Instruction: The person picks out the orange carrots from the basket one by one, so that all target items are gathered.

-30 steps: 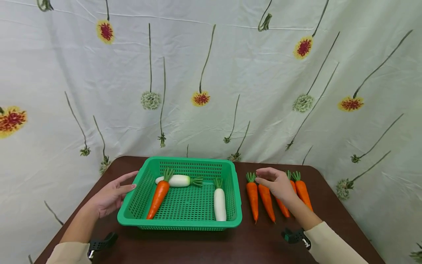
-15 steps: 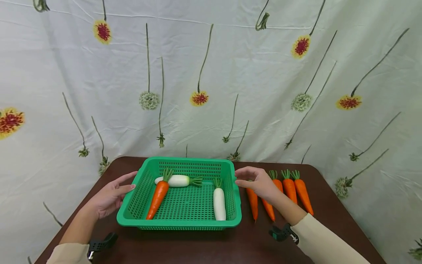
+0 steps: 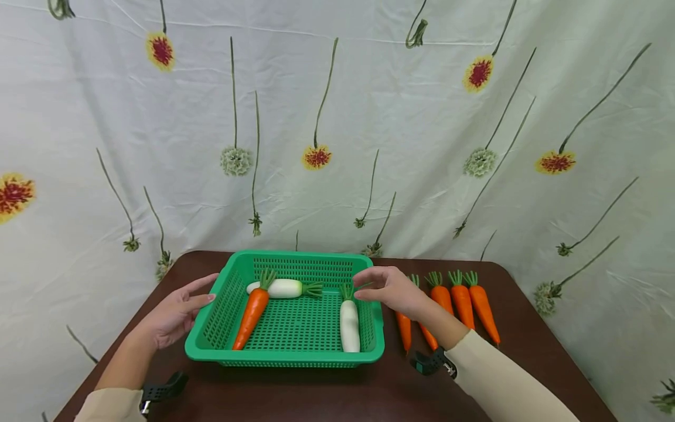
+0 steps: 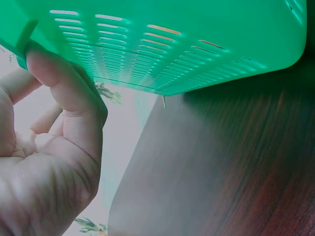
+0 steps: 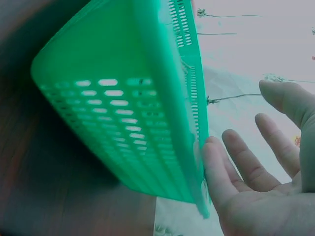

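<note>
A green plastic basket (image 3: 285, 355) holds one orange carrot (image 3: 251, 316) and two white radishes. One radish (image 3: 285, 288) lies crosswise at the back, the carrot's leafy end over it; the other radish (image 3: 349, 328) lies lengthwise at the right. My left hand (image 3: 176, 313) is at the basket's left rim, its fingers loosely extended and the thumb touching the rim in the left wrist view. My right hand (image 3: 392, 288) hovers over the right rim, fingertips near the right radish's leaves. Nothing is between its spread, slightly bent fingers (image 5: 246, 160) in the right wrist view.
Several carrots (image 3: 482, 308) lie side by side on the dark wooden table (image 3: 295, 392) right of the basket, partly hidden behind my right hand and forearm. A white cloth (image 3: 285, 193) with printed flowers hangs behind the table.
My right hand has moved left from above the carrots on the table to over the basket's right rim. My left hand has stayed at the left rim. The basket's contents look unchanged.
</note>
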`<state>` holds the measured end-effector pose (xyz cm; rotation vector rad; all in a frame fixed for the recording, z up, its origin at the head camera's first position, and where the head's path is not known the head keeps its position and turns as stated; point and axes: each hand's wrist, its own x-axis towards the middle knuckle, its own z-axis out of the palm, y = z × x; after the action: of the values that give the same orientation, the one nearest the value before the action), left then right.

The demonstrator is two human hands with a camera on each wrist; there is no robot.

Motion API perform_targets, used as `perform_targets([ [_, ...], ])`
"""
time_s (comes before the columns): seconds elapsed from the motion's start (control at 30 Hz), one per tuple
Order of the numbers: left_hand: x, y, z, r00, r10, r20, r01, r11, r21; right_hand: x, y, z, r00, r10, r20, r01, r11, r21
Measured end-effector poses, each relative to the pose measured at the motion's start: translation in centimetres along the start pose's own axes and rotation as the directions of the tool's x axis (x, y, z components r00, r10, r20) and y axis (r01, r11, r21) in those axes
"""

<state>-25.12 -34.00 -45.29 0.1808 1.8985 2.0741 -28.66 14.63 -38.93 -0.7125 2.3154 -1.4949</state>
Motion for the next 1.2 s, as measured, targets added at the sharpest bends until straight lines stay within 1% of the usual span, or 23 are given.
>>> perform_targets([
  [0.13,0.0,0.1,0.1,1.000,0.001,0.006,0.000,1.000,-0.014,0.8,-0.6,0.4,1.000,0.023,0.010,-0.023,1.000,-0.002],
  [0.27,0.0,0.2,0.0,1.000,0.000,0.017,0.001,1.000,-0.015,1.7,-1.0,0.8,0.999,0.028,0.036,-0.028,1.000,-0.010],
  [0.43,-0.1,0.1,-0.1,1.000,0.004,0.023,-0.004,1.000,-0.020,2.8,-1.6,1.4,0.996,0.021,0.092,-0.018,0.999,-0.028],
  [0.6,-0.1,0.1,-0.3,1.000,0.008,0.021,-0.008,0.999,-0.034,3.8,-2.6,2.1,0.989,0.035,0.144,-0.030,0.999,-0.037],
  [0.7,-0.1,0.1,-0.3,1.000,0.009,0.020,-0.008,0.999,-0.042,4.3,-3.2,2.7,0.987,0.052,0.154,-0.050,0.999,-0.016],
  [0.83,0.0,0.1,-0.4,1.000,0.008,0.024,-0.007,0.999,-0.053,5.2,-3.8,3.6,0.984,0.079,0.161,-0.087,0.995,0.040],
  [0.97,0.1,-0.1,-0.4,0.999,0.011,0.030,-0.010,0.998,-0.060,6.0,-4.3,4.5,0.980,0.102,0.172,-0.113,0.992,0.053],
  [1.07,0.1,-0.1,-0.3,0.999,0.013,0.036,-0.011,0.998,-0.068,6.7,-4.5,5.3,0.976,0.119,0.181,-0.133,0.989,0.068],
  [1.2,0.2,-0.2,-0.2,0.999,0.010,0.044,-0.007,0.997,-0.075,7.9,-4.6,6.4,0.971,0.145,0.188,-0.168,0.979,0.113],
])
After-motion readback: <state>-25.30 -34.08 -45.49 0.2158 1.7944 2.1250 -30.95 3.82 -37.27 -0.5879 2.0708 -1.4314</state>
